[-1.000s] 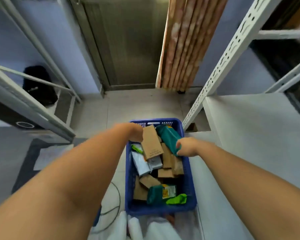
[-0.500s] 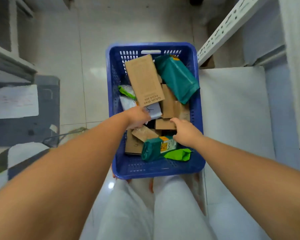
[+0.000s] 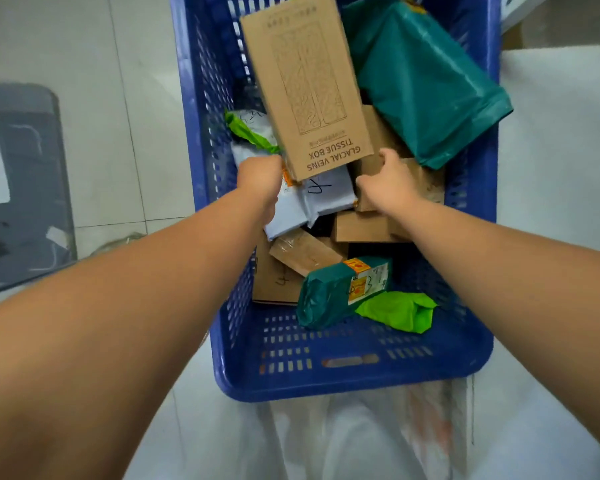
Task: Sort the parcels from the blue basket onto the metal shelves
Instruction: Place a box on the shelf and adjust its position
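Tissue box (image 3: 305,88) in left hand (image 3: 260,180); right hand (image 3: 386,183) round brown parcel (image 3: 427,183).

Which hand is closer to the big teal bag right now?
Right. The right hand grips a brown box just short of the teal bag's near edge; the left hand is farther left, holding the tissue box's near corner.

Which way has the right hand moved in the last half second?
Yes: right hand went from beside the small teal parcel toward the basket's far end, onto a brown box.
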Available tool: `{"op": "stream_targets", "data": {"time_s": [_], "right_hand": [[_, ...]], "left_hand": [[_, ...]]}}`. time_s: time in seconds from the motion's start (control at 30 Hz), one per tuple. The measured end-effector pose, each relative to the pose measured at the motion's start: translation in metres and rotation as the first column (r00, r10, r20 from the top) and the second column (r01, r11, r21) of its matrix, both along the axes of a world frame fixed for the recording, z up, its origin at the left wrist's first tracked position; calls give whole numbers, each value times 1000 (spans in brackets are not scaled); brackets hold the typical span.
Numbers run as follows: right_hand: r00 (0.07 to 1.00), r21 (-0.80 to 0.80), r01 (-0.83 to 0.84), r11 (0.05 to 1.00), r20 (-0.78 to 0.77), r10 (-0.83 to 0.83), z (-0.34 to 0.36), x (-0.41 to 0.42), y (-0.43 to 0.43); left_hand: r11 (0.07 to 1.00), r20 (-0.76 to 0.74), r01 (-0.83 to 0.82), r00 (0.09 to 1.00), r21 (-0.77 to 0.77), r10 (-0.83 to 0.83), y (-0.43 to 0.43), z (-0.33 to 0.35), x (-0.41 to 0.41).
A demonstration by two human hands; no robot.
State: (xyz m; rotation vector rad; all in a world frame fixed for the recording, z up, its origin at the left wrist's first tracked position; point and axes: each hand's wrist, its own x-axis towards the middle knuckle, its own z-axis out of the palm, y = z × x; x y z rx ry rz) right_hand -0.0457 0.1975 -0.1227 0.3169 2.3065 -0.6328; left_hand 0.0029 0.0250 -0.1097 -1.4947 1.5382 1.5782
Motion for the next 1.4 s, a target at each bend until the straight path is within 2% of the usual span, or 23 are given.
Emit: {"op": "stream_targets", "data": {"time_s": [0.1,0.17,0.27,0.47,0.63,0.73,0.83,0.9,1.03,1.17,1.4], "right_hand": [[980,-97,200,975,8,-200,-14,-12,-11],[960,-151,280,948,50,-276,-21,-15,-17],[958,-199,285,938,80,-274,-30,-16,-23],[945,-192,326,926,82,-316,-29,-4,-15],[954,-193,291,937,129,-270,-13,8,1],[949,-205,309,929,129,-288,1,14,7],[902,-277,431,859,169,-398,19,8,9],[878,-322,479,817,197,-437,34,0,9],[886,-390,464,795,186,-425,63,-15,7],[889,-452,450,770,153,-431,96,-27,1],[888,-511,434,742,107,-446,152,-30,-5]], "left_hand": [[999,-66,-11,998,35,13,6,-12,-7],[997,-87,29,996,67,-23,11,-16,-10],[988,-113,101,990,116,-88,20,-18,-11],[983,-138,113,986,146,-93,27,-16,-1],[968,-36,205,979,146,-202,24,-11,16],[978,-30,166,986,130,-163,25,-1,21],[997,-121,26,992,69,-17,27,14,22],[1000,-180,-5,984,16,8,26,24,21],[999,-251,-7,968,-48,-6,27,51,9],[987,-347,-131,934,-94,91,24,84,-8],[992,-388,-71,921,-104,25,17,126,-14]]}}
